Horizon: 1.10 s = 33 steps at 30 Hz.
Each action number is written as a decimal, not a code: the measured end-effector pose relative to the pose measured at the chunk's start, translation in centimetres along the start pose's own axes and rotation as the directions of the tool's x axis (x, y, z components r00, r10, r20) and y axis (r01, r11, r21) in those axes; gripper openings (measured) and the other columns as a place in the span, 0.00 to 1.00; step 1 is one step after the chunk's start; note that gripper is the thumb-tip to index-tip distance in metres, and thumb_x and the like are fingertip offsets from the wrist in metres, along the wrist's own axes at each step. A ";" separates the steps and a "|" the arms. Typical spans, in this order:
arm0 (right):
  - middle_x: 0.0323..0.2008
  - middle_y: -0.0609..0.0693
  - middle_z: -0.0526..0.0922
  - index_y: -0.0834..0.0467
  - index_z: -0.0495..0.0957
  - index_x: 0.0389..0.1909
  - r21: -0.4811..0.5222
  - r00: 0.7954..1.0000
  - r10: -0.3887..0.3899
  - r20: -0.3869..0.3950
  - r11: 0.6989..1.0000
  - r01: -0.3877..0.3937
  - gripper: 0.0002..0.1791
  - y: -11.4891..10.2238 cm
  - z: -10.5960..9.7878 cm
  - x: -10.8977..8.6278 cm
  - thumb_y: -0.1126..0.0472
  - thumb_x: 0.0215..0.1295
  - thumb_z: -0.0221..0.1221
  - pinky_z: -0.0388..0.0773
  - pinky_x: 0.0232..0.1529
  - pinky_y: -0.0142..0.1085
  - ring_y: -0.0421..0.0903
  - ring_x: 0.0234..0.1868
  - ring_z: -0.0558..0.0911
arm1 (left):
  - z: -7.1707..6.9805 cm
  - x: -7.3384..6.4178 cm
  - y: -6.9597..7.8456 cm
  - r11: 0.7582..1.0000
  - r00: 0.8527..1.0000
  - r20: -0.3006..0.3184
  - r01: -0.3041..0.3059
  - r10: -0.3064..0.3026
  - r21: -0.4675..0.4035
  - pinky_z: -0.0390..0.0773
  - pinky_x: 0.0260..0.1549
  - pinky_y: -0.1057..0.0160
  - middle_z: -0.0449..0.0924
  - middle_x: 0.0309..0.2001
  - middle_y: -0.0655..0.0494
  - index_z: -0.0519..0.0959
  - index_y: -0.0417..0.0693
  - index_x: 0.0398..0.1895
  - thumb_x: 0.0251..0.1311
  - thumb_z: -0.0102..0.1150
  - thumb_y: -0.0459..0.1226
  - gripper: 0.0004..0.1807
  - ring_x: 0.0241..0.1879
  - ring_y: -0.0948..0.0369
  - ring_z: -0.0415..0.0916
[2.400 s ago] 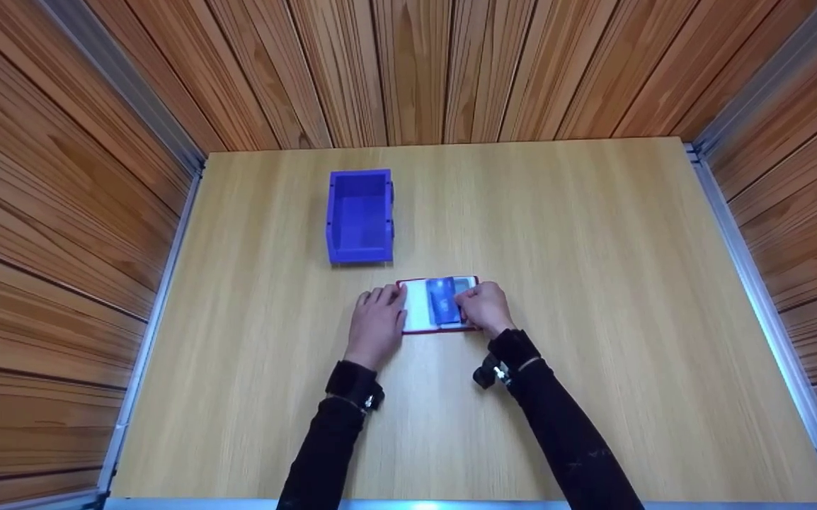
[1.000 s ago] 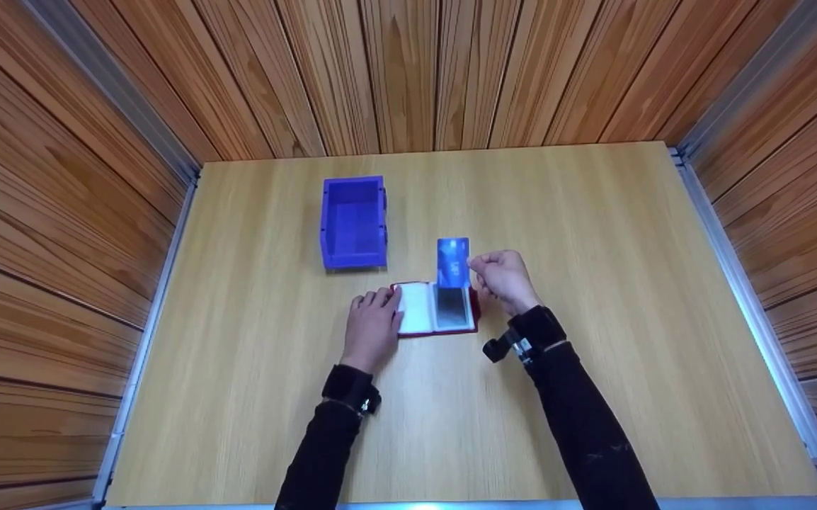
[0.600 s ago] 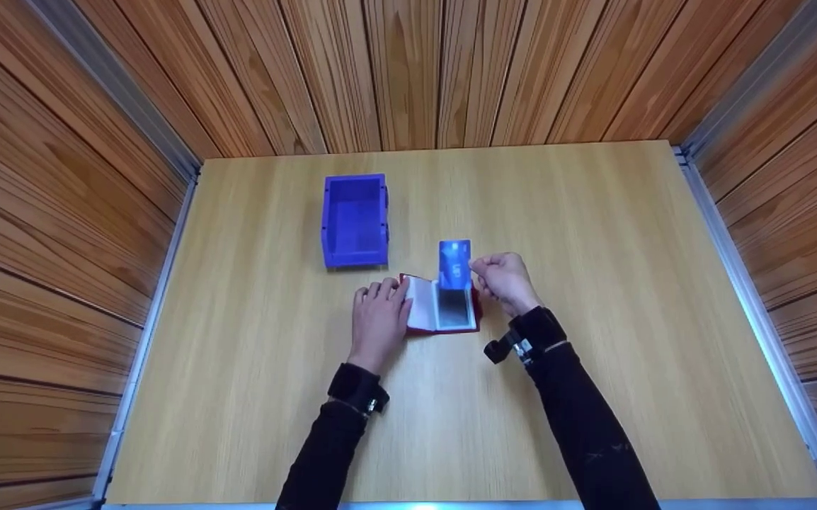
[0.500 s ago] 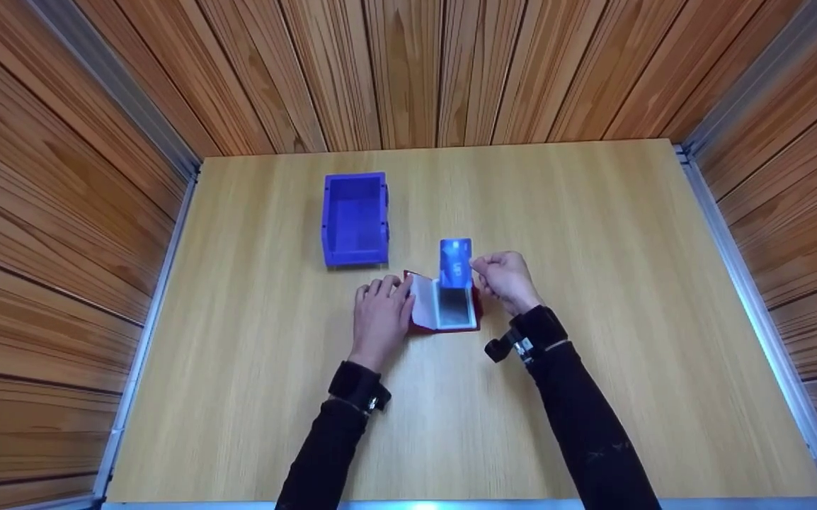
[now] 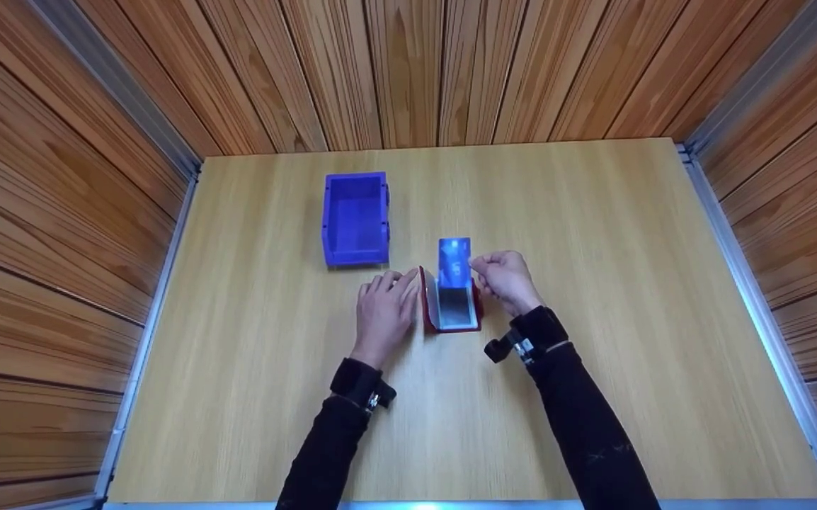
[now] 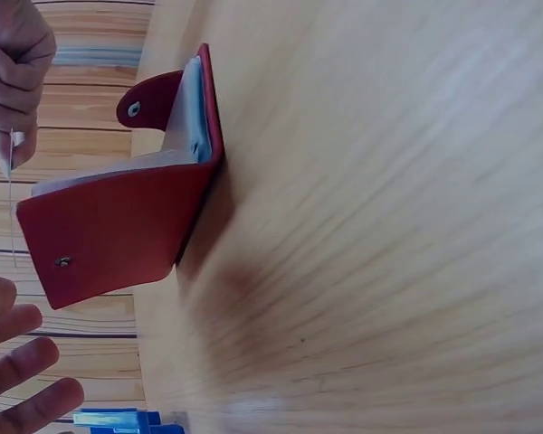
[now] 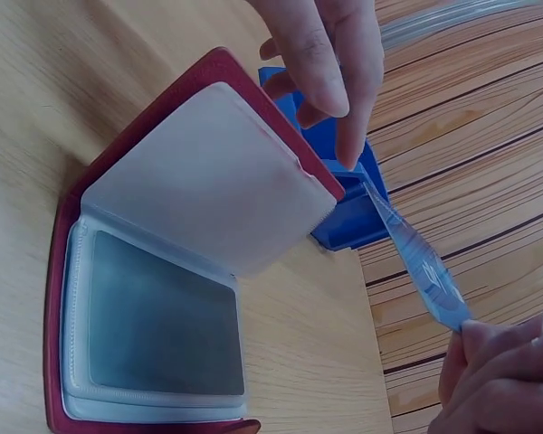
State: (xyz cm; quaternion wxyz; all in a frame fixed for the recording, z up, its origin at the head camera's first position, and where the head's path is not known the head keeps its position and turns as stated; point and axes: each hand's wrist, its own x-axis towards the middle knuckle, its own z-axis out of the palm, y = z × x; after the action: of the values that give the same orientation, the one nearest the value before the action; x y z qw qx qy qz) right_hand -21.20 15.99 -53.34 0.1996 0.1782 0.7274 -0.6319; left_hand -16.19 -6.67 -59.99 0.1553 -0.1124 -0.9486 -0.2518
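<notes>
Already out, the blue card (image 5: 454, 262) is clamped by the fingers of the right hand (image 5: 509, 281) just past the red card holder (image 7: 167, 303), whose half-raised cover (image 6: 109, 240), by the left hand's (image 5: 383, 315) spread fingers, seems yet to be closed.

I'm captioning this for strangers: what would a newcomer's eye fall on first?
Probably the bright blue card, pinched in the right hand and held off the table. Next, perhaps the red holder lying partly open beside the left hand, and the blue-violet bin farther back, to the left.
</notes>
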 end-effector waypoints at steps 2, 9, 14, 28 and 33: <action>0.19 0.45 0.72 0.64 0.79 0.39 0.005 1.000 -0.010 0.011 1.000 0.010 0.08 -0.1 0.1 0.0 0.62 0.76 0.58 0.67 0.20 0.28 0.36 0.18 0.70 | -0.1 0.3 0.1 0.999 1.000 -0.008 0.016 -0.016 -0.032 0.76 0.47 0.52 0.83 0.47 0.53 0.83 0.55 0.62 0.75 0.55 0.45 0.18 0.48 0.52 0.80; 0.20 0.45 0.73 0.64 0.81 0.41 -0.020 0.999 -0.034 0.023 0.999 0.034 0.09 0.2 0.5 0.0 0.61 0.76 0.58 0.68 0.20 0.28 0.37 0.19 0.70 | -0.3 2.2 1.5 0.949 0.994 0.038 0.113 -0.106 -0.293 0.79 0.43 0.53 0.84 0.45 0.52 0.85 0.46 0.51 0.78 0.50 0.45 0.17 0.41 0.55 0.80; 0.20 0.43 0.73 0.65 0.81 0.43 -0.021 0.997 -0.034 0.065 0.999 0.036 0.10 0.4 1.0 -0.2 0.61 0.76 0.59 0.68 0.19 0.27 0.35 0.18 0.70 | -0.2 3.4 2.3 0.912 0.983 0.096 0.179 -0.155 -0.370 0.78 0.40 0.54 0.83 0.40 0.50 0.84 0.43 0.44 0.80 0.47 0.45 0.19 0.37 0.54 0.79; 0.20 0.46 0.76 0.72 0.75 0.54 0.063 0.989 -0.103 0.109 0.993 0.097 0.16 1.7 1.8 0.0 0.61 0.79 0.55 0.72 0.18 0.27 0.37 0.16 0.74 | -0.1 3.8 1.6 0.821 0.960 0.115 0.277 -0.254 -0.500 0.76 0.39 0.57 0.82 0.36 0.49 0.80 0.41 0.39 0.77 0.54 0.40 0.12 0.35 0.55 0.78; 0.24 0.51 0.79 0.75 0.74 0.59 0.033 0.986 -0.119 0.118 0.993 0.116 0.18 2.1 1.9 0.0 0.65 0.78 0.55 0.75 0.19 0.29 0.38 0.15 0.75 | -0.7 3.9 1.1 0.810 0.952 0.110 0.301 -0.285 -0.503 0.75 0.37 0.57 0.81 0.33 0.49 0.81 0.41 0.39 0.77 0.55 0.40 0.12 0.34 0.55 0.78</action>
State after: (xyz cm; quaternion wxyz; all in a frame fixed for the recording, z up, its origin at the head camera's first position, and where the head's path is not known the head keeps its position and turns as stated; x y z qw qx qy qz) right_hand -20.00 14.36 -55.37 0.2026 0.0994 0.7151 -0.6616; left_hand -19.35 -5.54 -57.57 0.0649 -0.0059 -0.8548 -0.5149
